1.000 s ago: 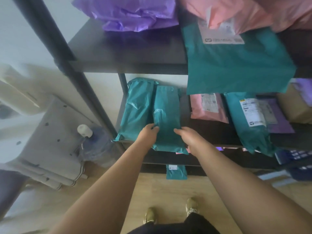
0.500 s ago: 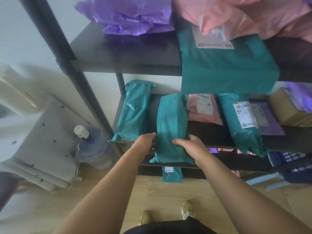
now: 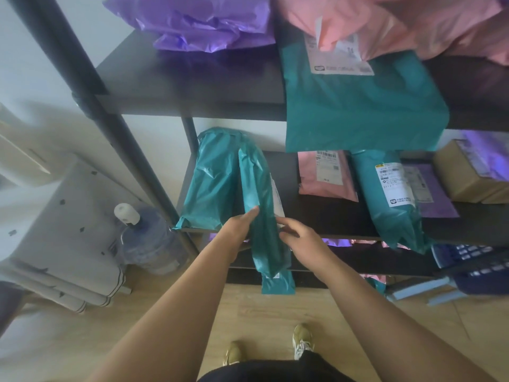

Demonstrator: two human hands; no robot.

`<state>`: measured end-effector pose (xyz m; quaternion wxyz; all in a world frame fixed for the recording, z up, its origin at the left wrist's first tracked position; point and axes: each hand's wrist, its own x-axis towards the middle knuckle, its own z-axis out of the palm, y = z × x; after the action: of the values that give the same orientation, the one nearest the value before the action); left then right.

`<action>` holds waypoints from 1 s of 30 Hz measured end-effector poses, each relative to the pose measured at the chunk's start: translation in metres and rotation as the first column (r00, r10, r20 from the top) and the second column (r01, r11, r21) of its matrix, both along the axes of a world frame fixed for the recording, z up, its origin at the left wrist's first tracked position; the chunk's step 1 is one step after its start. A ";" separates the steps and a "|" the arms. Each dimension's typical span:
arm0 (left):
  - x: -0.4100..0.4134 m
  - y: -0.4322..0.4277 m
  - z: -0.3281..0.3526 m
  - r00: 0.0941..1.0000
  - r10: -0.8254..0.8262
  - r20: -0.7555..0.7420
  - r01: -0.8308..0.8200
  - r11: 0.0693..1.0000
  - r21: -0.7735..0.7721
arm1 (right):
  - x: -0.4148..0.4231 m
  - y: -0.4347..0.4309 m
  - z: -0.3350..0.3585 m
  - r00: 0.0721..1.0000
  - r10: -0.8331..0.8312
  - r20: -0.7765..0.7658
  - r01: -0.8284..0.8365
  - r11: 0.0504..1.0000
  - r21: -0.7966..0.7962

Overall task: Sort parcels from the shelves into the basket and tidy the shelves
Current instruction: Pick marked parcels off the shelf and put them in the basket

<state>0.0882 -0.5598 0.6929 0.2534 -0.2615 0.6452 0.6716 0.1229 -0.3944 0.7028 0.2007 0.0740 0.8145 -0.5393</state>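
A long teal parcel (image 3: 257, 188) stands turned on its edge at the front of the middle shelf (image 3: 325, 216), its near end hanging over the shelf lip. My left hand (image 3: 239, 228) grips its left side with the thumb on top. On the other side, my right hand (image 3: 298, 238) pinches its right edge, where a white label shows. A second teal parcel (image 3: 212, 180) lies just left of it, touching it. The blue basket (image 3: 473, 261) is at the lower right, partly cut off.
The same shelf holds a pink parcel (image 3: 325, 175), a labelled teal parcel (image 3: 391, 197), a purple parcel (image 3: 435, 194) and a cardboard box (image 3: 468, 172). Purple, pink and a big teal parcel (image 3: 358, 106) lie on the upper shelf. A water jug (image 3: 148, 241) stands by the shelf post.
The teal parcel lay flat under both hands; it has been rolled up onto its edge and drawn nearer the other teal parcel, now overhanging the front lip.
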 end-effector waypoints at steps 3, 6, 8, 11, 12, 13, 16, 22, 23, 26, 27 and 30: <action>0.005 0.001 0.000 0.998 -0.055 -0.037 0.053 0.998 -0.041 | 0.001 0.003 -0.005 0.999 -0.001 0.046 0.003 0.999 -0.046; 0.007 0.001 -0.002 0.997 -0.049 -0.060 0.046 0.998 -0.044 | 0.001 0.005 -0.013 0.996 -0.056 0.063 0.057 0.998 -0.019; 0.008 -0.002 -0.002 0.997 -0.006 -0.072 0.004 1.000 -0.027 | 0.002 0.010 -0.018 0.987 -0.100 0.124 0.104 0.994 -0.026; 0.009 -0.008 -0.006 0.998 0.058 -0.024 -0.056 0.996 0.067 | 0.005 0.020 -0.029 0.930 -0.187 0.316 0.257 0.946 -0.197; 0.010 -0.009 -0.006 0.997 0.075 0.000 -0.075 0.993 0.096 | 0.007 0.024 -0.031 0.910 -0.177 0.374 0.288 0.920 -0.265; 0.011 -0.009 -0.008 0.995 0.102 0.022 -0.104 0.985 0.138 | 0.009 0.028 -0.033 0.900 -0.144 0.411 0.291 0.902 -0.321; 0.017 -0.008 -0.008 0.987 0.133 0.086 -0.148 0.968 0.202 | 0.014 0.033 -0.038 0.882 -0.040 0.469 0.249 0.885 -0.393; 0.024 -0.002 0.004 0.990 0.010 0.143 -0.053 0.952 0.302 | 0.019 0.017 -0.023 0.965 0.036 0.262 0.063 0.930 -0.361; 0.023 0.000 0.005 0.991 -0.034 0.128 -0.005 0.956 0.293 | 0.018 0.014 -0.021 0.976 0.032 0.216 0.043 0.942 -0.333; 0.022 0.005 0.006 0.989 -0.033 0.141 0.000 0.973 0.230 | 0.019 0.010 -0.021 0.982 0.036 0.186 0.024 0.950 -0.310; 0.021 0.006 0.004 0.986 -0.015 0.164 -0.022 0.976 0.218 | 0.020 0.011 -0.022 0.977 0.021 0.212 0.048 0.949 -0.313; 0.022 0.006 0.001 0.978 0.016 0.207 -0.062 0.973 0.221 | 0.023 0.018 -0.028 0.951 -0.051 0.304 0.142 0.948 -0.285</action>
<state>0.1107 -0.5538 0.6944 0.3330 -0.3110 0.5298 0.7154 0.1458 -0.3768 0.6750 0.3011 0.1613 0.6787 -0.6501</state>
